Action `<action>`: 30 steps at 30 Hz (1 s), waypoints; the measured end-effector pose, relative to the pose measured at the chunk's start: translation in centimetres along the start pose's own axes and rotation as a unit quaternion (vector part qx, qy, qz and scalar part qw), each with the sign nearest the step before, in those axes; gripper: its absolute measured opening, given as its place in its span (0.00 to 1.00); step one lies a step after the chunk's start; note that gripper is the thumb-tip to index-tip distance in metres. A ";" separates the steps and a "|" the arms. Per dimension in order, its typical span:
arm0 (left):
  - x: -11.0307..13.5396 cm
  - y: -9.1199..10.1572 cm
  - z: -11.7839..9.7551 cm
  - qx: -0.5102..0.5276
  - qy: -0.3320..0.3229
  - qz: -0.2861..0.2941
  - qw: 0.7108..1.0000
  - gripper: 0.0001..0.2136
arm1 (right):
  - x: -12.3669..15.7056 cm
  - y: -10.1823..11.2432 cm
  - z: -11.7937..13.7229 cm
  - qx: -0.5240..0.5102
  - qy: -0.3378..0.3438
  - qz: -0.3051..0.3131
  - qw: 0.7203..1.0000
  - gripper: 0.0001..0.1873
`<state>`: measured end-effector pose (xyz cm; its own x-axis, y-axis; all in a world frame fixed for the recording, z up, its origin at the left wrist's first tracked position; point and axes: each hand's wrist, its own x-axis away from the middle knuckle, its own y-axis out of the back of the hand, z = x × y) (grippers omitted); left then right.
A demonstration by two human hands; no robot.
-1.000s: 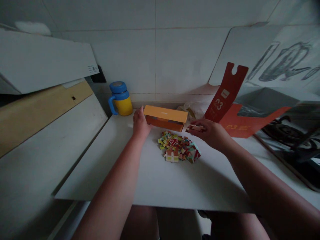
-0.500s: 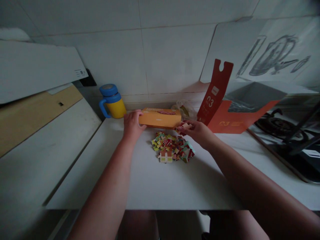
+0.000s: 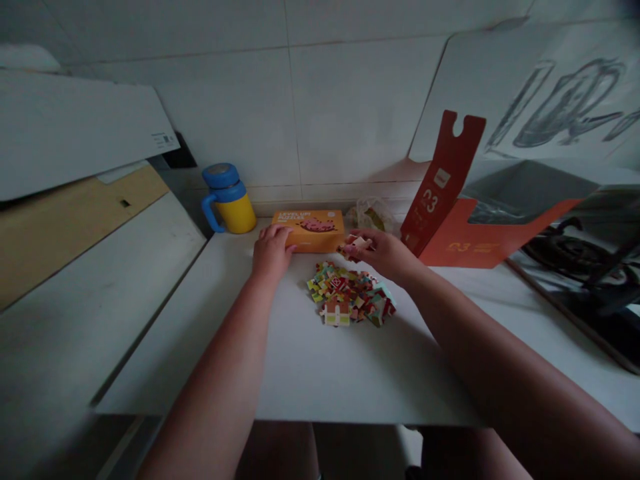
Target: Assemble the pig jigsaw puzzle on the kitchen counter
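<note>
white tabletop, orange box flat between both hands

white tabletop against a tiled wall, seen from the head camera. the orange box lies flat at the back with its printed lid up. its long axis runs left to right, parallel to the wall. the left hand sits at the box's left end, fingers curled over the near corner and touching it. the right hand is just off the right end, fingertips pinched round a clutch of pieces. so the box lies between the two hands, the left one nearer. a pile of puzzle pieces lies just in front of the box: small, bright card shapes, a few joined. a blue-and-yellow mug stands to the left, and a red card sleeve leans to the right.
</note>
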<state>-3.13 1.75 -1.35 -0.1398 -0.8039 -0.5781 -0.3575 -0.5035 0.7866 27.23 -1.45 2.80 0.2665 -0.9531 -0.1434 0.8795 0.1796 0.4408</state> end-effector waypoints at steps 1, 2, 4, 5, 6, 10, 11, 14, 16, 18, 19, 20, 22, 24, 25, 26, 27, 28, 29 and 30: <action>0.0 -0.2 0.0 -0.002 0.008 -0.004 1.000 0.21 | 0.5 0.5 0.1 0.010 -0.004 -0.008 1.000 0.23; -0.1 -0.3 0.0 -0.004 0.018 -0.010 1.000 0.21 | 1.1 1.1 0.1 0.029 -0.010 -0.012 0.999 0.23; -0.1 -0.7 0.0 -0.008 0.039 -0.024 0.999 0.22 | 2.3 2.3 -0.4 0.070 -0.016 -0.010 0.997 0.24; -0.1 -0.8 0.1 -0.010 0.050 -0.033 0.998 0.22 | 2.8 2.9 -0.9 0.087 -0.019 -0.009 0.996 0.24; -0.2 -0.8 0.1 -0.009 0.059 -0.040 0.997 0.23 | 3.3 3.4 -1.5 0.098 -0.023 -0.010 0.995 0.24; -0.3 -0.2 -0.3 -0.013 0.081 -0.061 0.995 0.21 | 4.5 4.3 -3.4 0.118 -0.041 -0.013 0.992 0.21; -0.3 0.0 -0.5 -0.021 0.083 -0.059 0.995 0.18 | 4.7 4.3 -3.6 0.130 -0.038 -0.018 0.991 0.20; -0.4 0.5 -1.2 -0.051 0.091 0.011 0.994 0.04 | 4.8 4.0 -3.7 0.181 -0.020 -0.034 0.983 0.16; -0.3 0.4 -1.4 -0.062 0.087 0.090 0.990 0.10 | 4.8 3.9 -3.6 0.204 -0.011 -0.031 0.979 0.15; -0.2 0.0 -1.2 -0.066 0.071 0.138 0.986 0.11 | 4.7 3.8 -3.7 0.220 -0.005 -0.026 0.975 0.14; -0.1 -0.2 -1.1 -0.066 0.063 0.141 0.986 0.11 | 4.7 3.8 -3.7 0.226 -0.003 -0.026 0.974 0.14; 0.0 -0.5 -0.8 -0.065 0.057 0.137 0.987 0.12 | 4.7 3.8 -3.7 0.230 -0.002 -0.027 0.973 0.14; 0.2 -0.9 -0.4 -0.060 0.056 0.123 0.989 0.19 | 4.8 3.7 -3.6 0.233 0.000 -0.033 0.972 0.13; 0.3 -1.3 0.0 -0.053 0.057 0.117 0.990 0.23 | 4.9 3.7 -3.3 0.232 0.004 -0.041 0.972 0.13; 0.3 -1.4 0.1 -0.049 0.056 0.116 0.990 0.23 | 4.9 3.8 -3.2 0.229 0.004 -0.045 0.972 0.13; 0.3 -1.5 0.2 -0.046 0.056 0.111 0.991 0.22 | 5.0 3.8 -3.1 0.224 0.005 -0.050 0.973 0.13; 0.3 -1.6 0.2 -0.043 0.056 0.105 0.992 0.20 | 5.0 3.9 -3.0 0.219 0.004 -0.055 0.974 0.13; 0.2 -1.6 0.3 -0.041 0.056 0.098 0.993 0.17 | 5.0 4.0 -2.9 0.216 0.002 -0.059 0.975 0.14; 0.2 -1.6 0.3 -0.039 0.057 0.089 0.994 0.15 | 5.0 4.1 -2.9 0.216 0.000 -0.064 0.974 0.14; 0.1 -1.6 0.3 -0.037 0.056 0.080 0.995 0.12 | 5.0 4.1 -2.9 0.218 -0.002 -0.068 0.973 0.14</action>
<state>-2.82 2.55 -2.72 -0.0837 -0.9035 -0.4203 -0.2703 -0.3853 0.8823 33.32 -4.75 1.34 0.1571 -0.9622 -0.2224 0.6544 -0.0673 0.7532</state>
